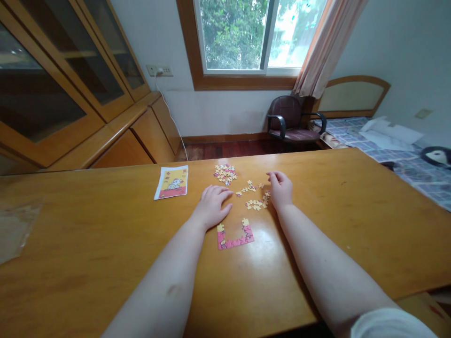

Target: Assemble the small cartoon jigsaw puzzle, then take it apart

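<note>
Head view showed a person's two bare hands over a glossy, orange-brown wooden bench [116,253]. A U-shaped run of joined pink and pale-yellow cardboard jigsaw pieces [235,242] lay on the near side, its open end facing away from the person. The left hand [212,205] lay palm down just beyond its left arm, fingers loosely spread and thumb apart, with no piece visible in its grip. The right hand [281,190] was curled beside a small yellowish cluster of loose jigsaw pieces [256,204], its fingertips drawn in towards the thumb; whether they pinched a piece, I could not tell. A mixed pink-and-yellow heap of jigsaw pieces [225,174] lay farther off, and a white-bordered yellow-and-pink picture sheet [172,183] lay to its left.

The step in hand appeared to be sorting loose pieces, with the frame only partly joined. The next move seemed to call for a yellow straight-edged piece matching either tip of the U.
</note>
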The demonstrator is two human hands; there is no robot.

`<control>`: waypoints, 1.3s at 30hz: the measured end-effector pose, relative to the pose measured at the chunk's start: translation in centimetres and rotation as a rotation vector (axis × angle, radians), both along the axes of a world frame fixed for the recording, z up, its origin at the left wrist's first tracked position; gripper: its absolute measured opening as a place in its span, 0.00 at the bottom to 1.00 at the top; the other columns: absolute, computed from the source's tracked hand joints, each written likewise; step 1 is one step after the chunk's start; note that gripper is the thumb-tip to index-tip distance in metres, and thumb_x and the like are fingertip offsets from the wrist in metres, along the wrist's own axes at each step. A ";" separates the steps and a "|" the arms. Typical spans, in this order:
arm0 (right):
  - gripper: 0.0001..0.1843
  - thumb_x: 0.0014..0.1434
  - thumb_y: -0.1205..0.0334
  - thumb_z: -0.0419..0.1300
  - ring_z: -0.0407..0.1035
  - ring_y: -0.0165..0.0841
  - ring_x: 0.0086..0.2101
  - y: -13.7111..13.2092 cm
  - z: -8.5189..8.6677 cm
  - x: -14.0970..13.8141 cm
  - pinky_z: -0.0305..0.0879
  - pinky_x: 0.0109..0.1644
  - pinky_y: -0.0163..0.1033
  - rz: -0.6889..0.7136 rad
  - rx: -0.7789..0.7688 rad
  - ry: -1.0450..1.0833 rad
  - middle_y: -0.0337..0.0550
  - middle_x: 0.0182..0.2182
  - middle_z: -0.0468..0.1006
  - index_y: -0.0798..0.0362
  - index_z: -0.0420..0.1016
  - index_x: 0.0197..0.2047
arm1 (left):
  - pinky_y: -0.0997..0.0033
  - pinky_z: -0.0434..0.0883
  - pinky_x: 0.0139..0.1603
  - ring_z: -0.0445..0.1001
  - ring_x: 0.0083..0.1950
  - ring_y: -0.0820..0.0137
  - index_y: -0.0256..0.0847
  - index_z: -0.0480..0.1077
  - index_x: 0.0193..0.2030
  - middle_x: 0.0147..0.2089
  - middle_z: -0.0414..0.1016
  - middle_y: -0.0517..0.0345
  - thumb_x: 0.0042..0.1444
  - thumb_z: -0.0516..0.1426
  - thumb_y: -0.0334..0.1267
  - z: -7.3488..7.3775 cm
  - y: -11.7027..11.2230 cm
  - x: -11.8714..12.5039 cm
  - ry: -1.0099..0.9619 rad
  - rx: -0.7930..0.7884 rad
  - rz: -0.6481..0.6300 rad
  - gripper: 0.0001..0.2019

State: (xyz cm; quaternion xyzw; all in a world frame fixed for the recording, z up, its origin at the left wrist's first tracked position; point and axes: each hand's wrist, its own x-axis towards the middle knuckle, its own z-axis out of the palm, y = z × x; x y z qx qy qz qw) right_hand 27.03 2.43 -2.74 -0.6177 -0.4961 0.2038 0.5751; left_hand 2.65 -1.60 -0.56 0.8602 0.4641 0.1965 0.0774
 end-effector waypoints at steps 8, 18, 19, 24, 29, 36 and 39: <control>0.12 0.48 0.53 0.59 0.57 0.26 0.21 -0.3 0.1 3.3 0.53 0.26 0.33 0.282 -0.226 0.233 0.34 0.17 0.65 0.53 0.70 0.22 | 0.54 0.58 0.62 0.69 0.48 0.64 0.45 0.75 0.38 0.41 0.76 0.55 0.57 0.50 0.35 -0.4 0.3 0.5 -0.037 0.048 0.056 0.11; 0.13 0.50 0.54 0.60 0.65 0.30 0.26 -3.2 0.2 5.4 0.59 0.31 0.35 0.361 -0.286 -0.133 0.38 0.26 0.74 0.53 0.75 0.35 | 0.35 0.36 0.66 0.48 0.69 0.50 0.58 0.67 0.58 0.66 0.59 0.55 0.59 0.51 0.50 0.2 -1.0 0.6 0.141 -0.023 0.081 0.20; 0.13 0.52 0.54 0.58 0.65 0.30 0.26 -3.2 0.2 5.2 0.59 0.31 0.35 0.348 -0.295 -0.177 0.38 0.25 0.74 0.53 0.75 0.36 | 0.34 0.35 0.66 0.47 0.70 0.50 0.58 0.66 0.59 0.67 0.58 0.55 0.59 0.50 0.50 0.2 -1.1 0.7 0.154 -0.036 0.084 0.21; 0.11 0.54 0.59 0.54 0.66 0.31 0.27 -2.7 0.0 4.2 0.60 0.33 0.36 0.275 -0.275 -0.398 0.38 0.25 0.74 0.53 0.76 0.35 | 0.32 0.34 0.65 0.44 0.71 0.46 0.59 0.64 0.61 0.69 0.55 0.53 0.59 0.50 0.52 -0.2 -1.1 0.5 0.183 -0.080 0.081 0.23; 0.13 0.57 0.58 0.53 0.68 0.33 0.29 -2.7 0.5 3.8 0.62 0.36 0.37 0.269 -0.291 -0.488 0.41 0.28 0.76 0.53 0.77 0.39 | 0.30 0.35 0.64 0.44 0.70 0.45 0.56 0.64 0.61 0.69 0.55 0.50 0.59 0.49 0.53 -0.4 -1.0 0.3 0.164 -0.097 0.090 0.24; 0.26 0.61 0.47 0.53 0.50 0.48 0.61 -4.2 2.3 1.1 0.37 0.64 0.60 0.506 -0.183 -0.999 0.45 0.64 0.60 0.40 0.64 0.62 | 0.32 0.32 0.64 0.42 0.71 0.46 0.59 0.61 0.63 0.70 0.52 0.53 0.59 0.50 0.54 -0.6 -1.0 0.5 0.164 -0.098 0.062 0.25; 0.25 0.63 0.45 0.51 0.42 0.51 0.65 -4.3 2.2 0.3 0.29 0.64 0.66 0.557 -0.238 -1.044 0.42 0.66 0.56 0.39 0.65 0.61 | 0.32 0.32 0.64 0.43 0.71 0.46 0.59 0.62 0.62 0.70 0.52 0.54 0.58 0.51 0.54 -0.6 -0.9 0.6 0.168 -0.102 0.066 0.25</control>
